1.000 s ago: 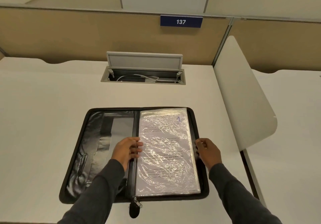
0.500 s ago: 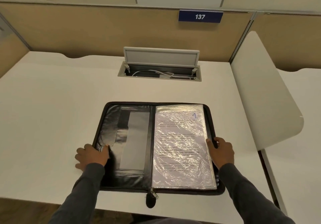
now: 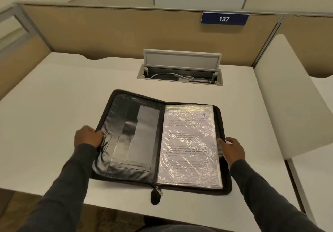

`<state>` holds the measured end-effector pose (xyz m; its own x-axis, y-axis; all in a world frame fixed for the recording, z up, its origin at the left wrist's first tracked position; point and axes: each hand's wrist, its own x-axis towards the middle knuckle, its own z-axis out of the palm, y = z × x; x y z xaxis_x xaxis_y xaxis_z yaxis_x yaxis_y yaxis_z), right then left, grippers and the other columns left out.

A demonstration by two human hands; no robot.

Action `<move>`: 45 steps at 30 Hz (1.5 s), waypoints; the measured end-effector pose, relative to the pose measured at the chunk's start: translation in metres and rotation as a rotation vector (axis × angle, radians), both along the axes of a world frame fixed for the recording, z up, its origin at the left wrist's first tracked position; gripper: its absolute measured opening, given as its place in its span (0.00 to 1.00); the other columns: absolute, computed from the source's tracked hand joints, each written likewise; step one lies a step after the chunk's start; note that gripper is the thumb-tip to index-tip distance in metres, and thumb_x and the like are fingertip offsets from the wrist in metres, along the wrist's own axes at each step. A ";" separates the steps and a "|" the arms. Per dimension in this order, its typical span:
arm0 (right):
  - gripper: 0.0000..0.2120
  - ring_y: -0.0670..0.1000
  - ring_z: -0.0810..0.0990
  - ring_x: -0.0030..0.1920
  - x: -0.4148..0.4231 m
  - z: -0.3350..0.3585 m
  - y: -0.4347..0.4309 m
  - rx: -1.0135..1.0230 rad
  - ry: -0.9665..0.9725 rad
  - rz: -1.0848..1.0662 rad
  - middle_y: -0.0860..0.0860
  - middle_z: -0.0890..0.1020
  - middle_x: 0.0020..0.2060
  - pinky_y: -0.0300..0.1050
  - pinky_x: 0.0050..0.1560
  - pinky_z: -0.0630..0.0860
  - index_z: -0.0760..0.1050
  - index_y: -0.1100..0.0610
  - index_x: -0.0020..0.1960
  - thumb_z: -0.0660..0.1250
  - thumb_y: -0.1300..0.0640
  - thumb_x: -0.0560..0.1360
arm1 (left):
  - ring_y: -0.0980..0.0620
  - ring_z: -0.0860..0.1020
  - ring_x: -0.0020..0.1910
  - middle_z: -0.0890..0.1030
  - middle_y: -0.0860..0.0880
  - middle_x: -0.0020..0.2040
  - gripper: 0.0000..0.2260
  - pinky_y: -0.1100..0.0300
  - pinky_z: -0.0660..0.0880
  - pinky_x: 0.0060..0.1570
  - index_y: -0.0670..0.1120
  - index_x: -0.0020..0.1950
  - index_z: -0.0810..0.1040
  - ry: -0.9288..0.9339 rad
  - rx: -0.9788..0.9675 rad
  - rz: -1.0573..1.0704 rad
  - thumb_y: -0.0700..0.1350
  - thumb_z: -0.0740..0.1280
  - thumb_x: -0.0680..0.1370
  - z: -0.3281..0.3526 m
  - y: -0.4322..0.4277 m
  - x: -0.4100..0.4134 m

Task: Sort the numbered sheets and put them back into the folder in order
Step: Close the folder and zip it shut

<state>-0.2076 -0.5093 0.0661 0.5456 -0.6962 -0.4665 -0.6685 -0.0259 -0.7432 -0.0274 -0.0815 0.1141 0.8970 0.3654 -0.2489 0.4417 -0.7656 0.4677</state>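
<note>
Centre of frame, on a white desk (image 3: 54, 114) – black zippered folder (image 3: 137, 141) lying open. Its right half holds a stack of clear plastic sleeves (image 3: 189, 141), the top printed sheet marked "1" in blue. The left cover is tilted up off the desk. Left hand (image 3: 88, 138) grips that cover's outer edge, fingers curled round it. Right hand (image 3: 234, 150) rests on the right rim, fingers relaxed, thumb at the sleeves' edge. Black zipper pull (image 3: 155, 197) hangs at lower centre. Upper centre – grey cable hatch (image 3: 180, 77), lid raised; blue "137" sign (image 3: 224, 19) above.
</note>
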 end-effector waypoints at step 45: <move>0.17 0.64 0.82 0.55 0.092 0.097 0.087 0.655 -0.292 -0.022 0.64 0.84 0.55 0.58 0.56 0.81 0.77 0.64 0.65 0.65 0.65 0.77 | 0.62 0.77 0.47 0.78 0.58 0.50 0.10 0.67 0.72 0.43 0.54 0.55 0.78 -0.412 -0.387 -0.198 0.56 0.67 0.78 0.081 0.014 -0.081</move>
